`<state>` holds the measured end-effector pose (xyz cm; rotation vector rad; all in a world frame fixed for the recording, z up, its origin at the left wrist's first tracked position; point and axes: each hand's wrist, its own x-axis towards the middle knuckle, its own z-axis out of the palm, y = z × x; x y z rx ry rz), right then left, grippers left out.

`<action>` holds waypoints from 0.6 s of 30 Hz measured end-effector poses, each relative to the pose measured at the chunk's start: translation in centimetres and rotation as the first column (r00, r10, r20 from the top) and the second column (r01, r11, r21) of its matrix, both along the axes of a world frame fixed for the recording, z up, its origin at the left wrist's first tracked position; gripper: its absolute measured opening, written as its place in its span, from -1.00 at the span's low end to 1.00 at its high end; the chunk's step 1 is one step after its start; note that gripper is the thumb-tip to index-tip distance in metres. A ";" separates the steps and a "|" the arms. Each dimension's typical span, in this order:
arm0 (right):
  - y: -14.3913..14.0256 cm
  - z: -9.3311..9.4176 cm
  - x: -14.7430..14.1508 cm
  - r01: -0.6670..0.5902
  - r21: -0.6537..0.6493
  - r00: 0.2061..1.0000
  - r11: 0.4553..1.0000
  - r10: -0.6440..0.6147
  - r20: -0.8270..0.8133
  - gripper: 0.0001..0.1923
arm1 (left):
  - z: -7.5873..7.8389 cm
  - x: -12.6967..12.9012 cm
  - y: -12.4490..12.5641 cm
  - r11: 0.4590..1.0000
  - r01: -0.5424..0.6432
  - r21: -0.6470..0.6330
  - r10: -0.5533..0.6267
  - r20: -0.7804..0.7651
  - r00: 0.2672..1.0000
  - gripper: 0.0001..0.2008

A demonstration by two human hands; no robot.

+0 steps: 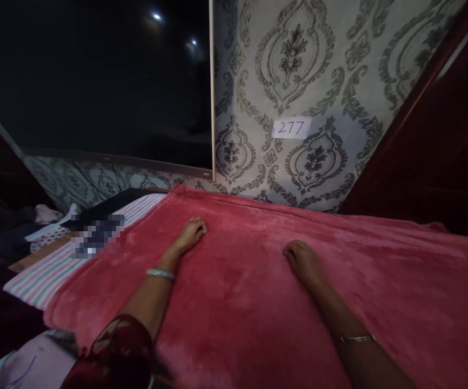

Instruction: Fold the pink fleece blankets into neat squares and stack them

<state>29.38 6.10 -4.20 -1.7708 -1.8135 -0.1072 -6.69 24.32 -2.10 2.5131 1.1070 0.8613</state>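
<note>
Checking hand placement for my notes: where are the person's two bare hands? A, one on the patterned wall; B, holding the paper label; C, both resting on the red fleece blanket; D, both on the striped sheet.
C: the left hand and the right hand both lie on the red fleece blanket.

Red fleece blanket (258, 302), spread flat.
Plush pink-red pile, mostly smooth with faint ripples. Lies under both hands, left hand (191, 233) and right hand (302, 260) resting on it, extends well beyond them on all sides.

Both hands (191, 233) (302, 260) on blanket (258, 302), striped sheet (51, 270) left, wall (299, 81) behind
</note>
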 end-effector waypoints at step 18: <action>-0.6 1.6 -0.6 0.148 0.122 0.980 0.981 -0.129 -0.154 -0.80 | 3.2 0.1 -2.5 0.982 -0.150 0.113 0.138 0.109 0.984 -0.86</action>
